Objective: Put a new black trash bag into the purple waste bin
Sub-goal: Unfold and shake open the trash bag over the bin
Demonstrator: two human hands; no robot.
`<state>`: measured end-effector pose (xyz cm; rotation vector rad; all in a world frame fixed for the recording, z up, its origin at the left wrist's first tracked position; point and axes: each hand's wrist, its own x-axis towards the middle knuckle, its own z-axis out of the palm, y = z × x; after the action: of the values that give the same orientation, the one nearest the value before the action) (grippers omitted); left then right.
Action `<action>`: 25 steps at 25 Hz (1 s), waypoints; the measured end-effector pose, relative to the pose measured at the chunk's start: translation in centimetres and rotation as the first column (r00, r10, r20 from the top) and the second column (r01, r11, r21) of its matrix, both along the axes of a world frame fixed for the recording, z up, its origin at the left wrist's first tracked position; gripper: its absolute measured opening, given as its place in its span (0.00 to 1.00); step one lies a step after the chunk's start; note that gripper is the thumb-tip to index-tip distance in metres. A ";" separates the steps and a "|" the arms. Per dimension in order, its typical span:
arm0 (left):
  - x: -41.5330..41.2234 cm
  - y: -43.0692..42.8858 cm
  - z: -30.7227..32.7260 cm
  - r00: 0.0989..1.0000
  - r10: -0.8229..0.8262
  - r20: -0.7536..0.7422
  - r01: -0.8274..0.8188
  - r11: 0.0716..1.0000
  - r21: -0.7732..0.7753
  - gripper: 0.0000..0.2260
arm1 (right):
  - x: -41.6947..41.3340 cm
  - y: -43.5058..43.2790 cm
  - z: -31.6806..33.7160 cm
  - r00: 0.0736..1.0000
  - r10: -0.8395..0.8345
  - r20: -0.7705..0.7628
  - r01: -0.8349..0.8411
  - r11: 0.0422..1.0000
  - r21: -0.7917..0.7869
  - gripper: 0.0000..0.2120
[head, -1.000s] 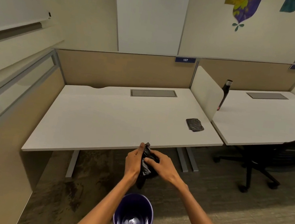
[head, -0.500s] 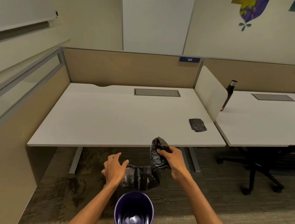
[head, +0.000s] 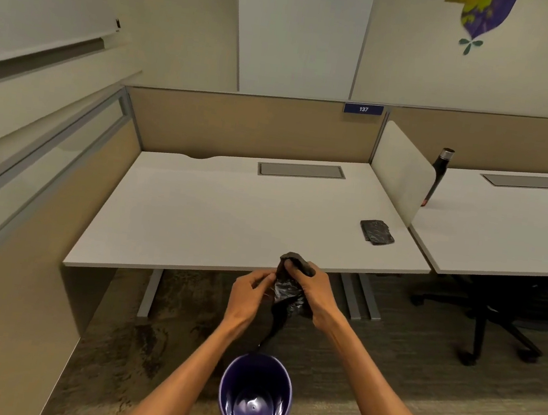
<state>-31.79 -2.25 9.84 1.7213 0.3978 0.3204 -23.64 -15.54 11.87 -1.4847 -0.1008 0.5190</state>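
Note:
A crumpled black trash bag point(head: 284, 295) hangs between both hands, just in front of the desk's near edge. My left hand point(head: 248, 295) pinches its left side. My right hand point(head: 316, 290) grips its top and right side. A thin tail of the bag dangles down toward the purple waste bin point(head: 285, 381), which stands upright and open on the carpet below my forearms. The bin's inside shows only its shiny bottom.
A white desk point(head: 230, 215) stands right ahead, with a folded black bag point(head: 377, 232) near its right end. A divider panel point(head: 402, 175) separates a second desk holding a dark bottle point(head: 438, 175). A black office chair point(head: 508, 312) sits at the right.
My hands came back together after being spread apart half a second ago. The bag, then stretched sideways between them, is now bunched up and hanging down.

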 end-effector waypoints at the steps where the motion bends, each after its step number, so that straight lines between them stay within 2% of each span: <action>1: 0.0 0.6 -0.4 0.998 0.052 -0.021 -0.052 0.999 0.009 0.08 | 0.2 -0.4 0.1 1.000 0.010 0.003 -0.010 1.000 -0.002 0.19; 4: -0.4 2.1 -0.9 0.988 0.149 -0.036 -0.148 0.988 0.034 0.07 | 0.4 -1.3 0.4 0.999 0.042 0.024 -0.040 0.997 -0.064 0.16; 6: -0.8 2.1 -0.6 1.000 0.013 -0.027 -0.011 0.998 0.067 0.08 | 0.3 -1.2 0.1 0.998 0.028 0.056 -0.022 0.993 -0.115 0.16; 8: -1.0 1.2 -0.5 0.979 -0.192 -0.073 0.203 0.959 0.198 0.21 | 0.1 -0.5 -0.2 0.999 -0.002 0.040 0.007 0.992 -0.124 0.17; 9: -1.0 0.7 -0.5 0.965 -0.244 -0.093 0.261 0.925 0.277 0.26 | 0.0 -0.1 -0.4 0.999 -0.024 0.021 0.027 0.992 -0.121 0.17; 11: -0.7 0.2 -1.0 0.966 -0.250 -0.066 0.256 0.890 0.377 0.25 | -0.2 0.5 -0.4 0.999 -0.050 0.003 0.050 0.991 -0.126 0.19; 14: -0.6 1.2 -0.9 0.986 -0.167 0.009 0.154 0.928 0.338 0.13 | 0.0 0.2 -0.1 0.996 -0.008 0.084 0.026 0.975 -0.219 0.24; 16: -0.4 2.5 -0.7 0.998 -0.060 0.011 0.056 0.966 0.252 0.11 | 0.5 -0.5 0.0 0.989 0.043 0.143 -0.003 0.963 -0.270 0.28; 18: 0.1 3.4 -0.4 0.991 0.114 -0.063 -0.101 0.976 0.193 0.10 | 0.9 -1.2 -0.1 0.968 0.152 0.202 -0.081 0.943 -0.324 0.28; 20: 1.0 4.3 -0.4 0.921 0.356 -0.158 -0.318 0.922 0.222 0.09 | 1.0 -1.6 -0.1 0.940 0.255 0.226 -0.151 0.906 -0.395 0.22; 22: 1.8 5.3 -0.5 0.808 0.548 -0.216 -0.505 0.834 0.223 0.08 | 0.9 -1.8 -0.4 0.948 0.262 0.184 -0.178 0.909 -0.378 0.18; 25: 1.8 5.3 -0.1 0.730 0.638 -0.244 -0.662 0.750 -0.017 0.12 | 0.3 -1.4 -0.6 0.993 0.102 0.066 -0.084 0.970 -0.227 0.14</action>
<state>-29.98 3.09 9.79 1.4659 1.1849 0.6031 -23.38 -16.97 11.25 -1.7277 -0.1780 0.5633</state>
